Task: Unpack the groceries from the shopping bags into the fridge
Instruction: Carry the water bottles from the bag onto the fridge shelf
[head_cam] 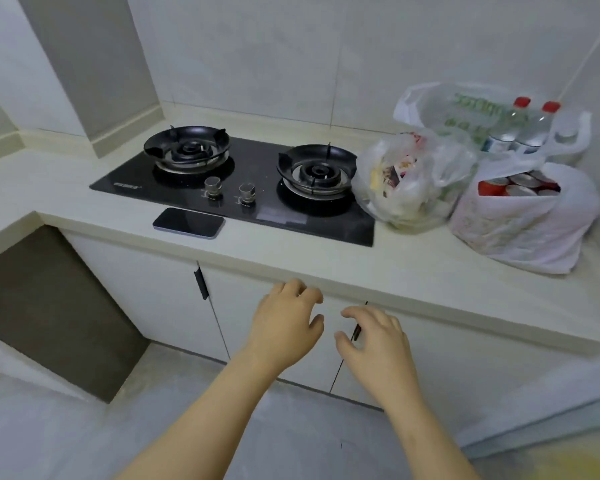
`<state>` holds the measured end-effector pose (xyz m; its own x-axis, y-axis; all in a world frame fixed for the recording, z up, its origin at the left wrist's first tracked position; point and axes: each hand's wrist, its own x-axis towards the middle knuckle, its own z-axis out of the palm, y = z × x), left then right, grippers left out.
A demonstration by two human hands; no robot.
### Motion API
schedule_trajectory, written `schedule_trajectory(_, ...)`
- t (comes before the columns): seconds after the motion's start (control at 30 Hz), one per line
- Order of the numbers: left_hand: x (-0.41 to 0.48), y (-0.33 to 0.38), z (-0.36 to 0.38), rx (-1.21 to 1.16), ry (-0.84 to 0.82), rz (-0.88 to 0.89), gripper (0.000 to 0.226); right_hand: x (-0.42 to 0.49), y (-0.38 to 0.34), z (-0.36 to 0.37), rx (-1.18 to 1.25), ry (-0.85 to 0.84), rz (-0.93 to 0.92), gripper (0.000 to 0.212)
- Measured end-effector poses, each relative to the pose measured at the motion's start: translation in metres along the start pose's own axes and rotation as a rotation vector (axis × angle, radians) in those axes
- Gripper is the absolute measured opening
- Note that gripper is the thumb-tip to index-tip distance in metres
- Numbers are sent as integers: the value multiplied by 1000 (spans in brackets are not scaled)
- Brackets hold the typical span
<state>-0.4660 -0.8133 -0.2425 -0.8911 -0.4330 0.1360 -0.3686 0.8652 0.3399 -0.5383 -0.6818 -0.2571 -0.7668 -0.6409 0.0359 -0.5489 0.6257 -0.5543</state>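
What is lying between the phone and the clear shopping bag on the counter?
In the head view, the black cooktop lies between the phone and the clear bag, with its knobs and right burner.

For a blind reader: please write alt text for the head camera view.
The left hand and the right hand hover open and empty before a white kitchen counter. On it, right of a gas stove, stand a bag of bottles, a bag of cans and a bag of packets; a phone lies by the stove.
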Motion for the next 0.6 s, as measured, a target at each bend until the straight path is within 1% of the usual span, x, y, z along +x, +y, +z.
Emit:
schedule_trajectory(0.23, 72, 26, 8, -43, -6, 149, 34, 44, 31, -33, 12, 141, 111, 34)
schedule_trajectory(0.33, 110, 47, 14, -36, 34, 221, 35, 74, 51, -53, 19, 224, 125, 34)
schedule_trajectory(0.4, 139, 64, 18, -39, 66, 255, 34, 98, 66, -71, 29, 260, 123, 35)
schedule_trajectory(0.5, 184, 91, 25, -47, 108, 274, 32, 137, 90, -103, 16, 311, 68, 34)
schedule_trajectory(0.6, 230, 123, 28, -60, 183, 316, 31, 174, 109, -137, 1, 350, 34, 34)
